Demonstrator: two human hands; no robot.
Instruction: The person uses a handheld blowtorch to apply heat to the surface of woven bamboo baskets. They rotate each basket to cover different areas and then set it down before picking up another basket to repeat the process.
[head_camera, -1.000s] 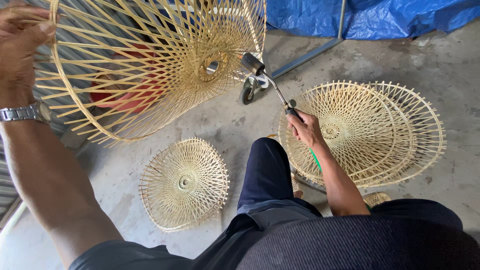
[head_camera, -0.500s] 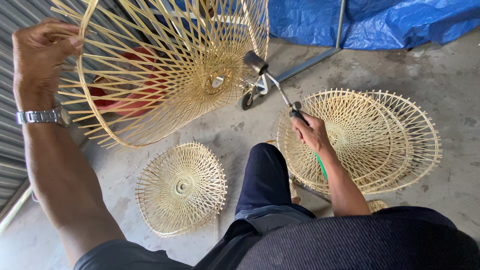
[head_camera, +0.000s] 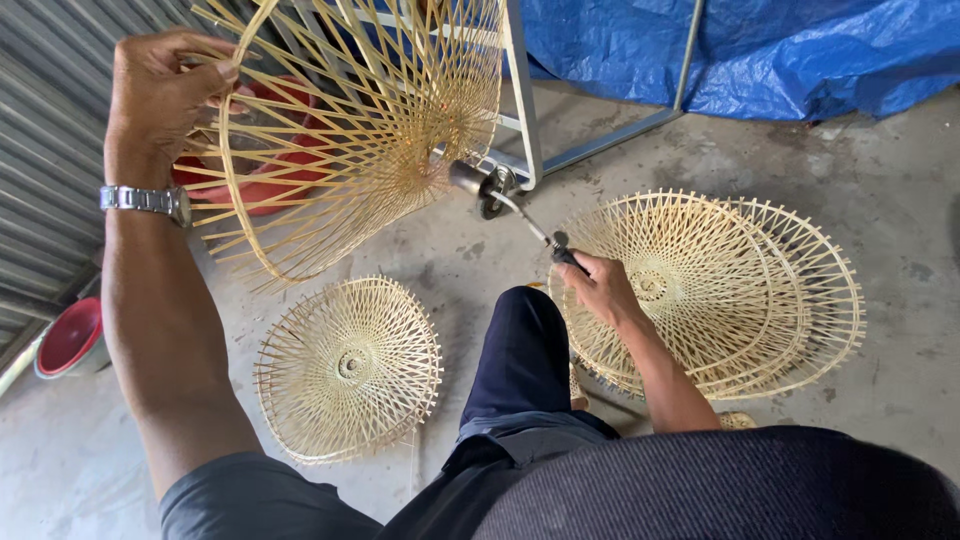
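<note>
On the concrete floor (head_camera: 900, 420) of a workshop, a seated person holds work in both hands, seen from above. Left hand (head_camera: 160, 95): fingers clenched around the rim of a large, open, dome-shaped frame of pale bamboo strips (head_camera: 350, 130), which is raised and tilted so that its centre faces the tool. Right hand (head_camera: 600, 290): fingers wrapped tightly around the dark handle of a slim metal torch-like tool (head_camera: 510, 205), whose cylindrical nozzle sits just beside, perhaps touching, the hub of the raised frame; no flame can be made out.

Below the raised frame, a smaller round woven bamboo disc (head_camera: 350, 365) lies flat on the floor beside the person's dark trouser leg (head_camera: 520, 360). To the right, a stack of wide woven bamboo domes (head_camera: 740, 290) rests near the right forearm. Behind the raised frame stand a red plastic basin (head_camera: 250, 185), a white metal stand (head_camera: 525, 110) and a blue tarpaulin (head_camera: 780, 55); a second red bowl (head_camera: 68, 335) sits at the far left by a corrugated metal wall (head_camera: 50, 120).

Risks, as judged: the thin strips may scorch or snap if the nozzle dwells at one spot, and the one-handed rim grip may let the frame swing against the tool.
</note>
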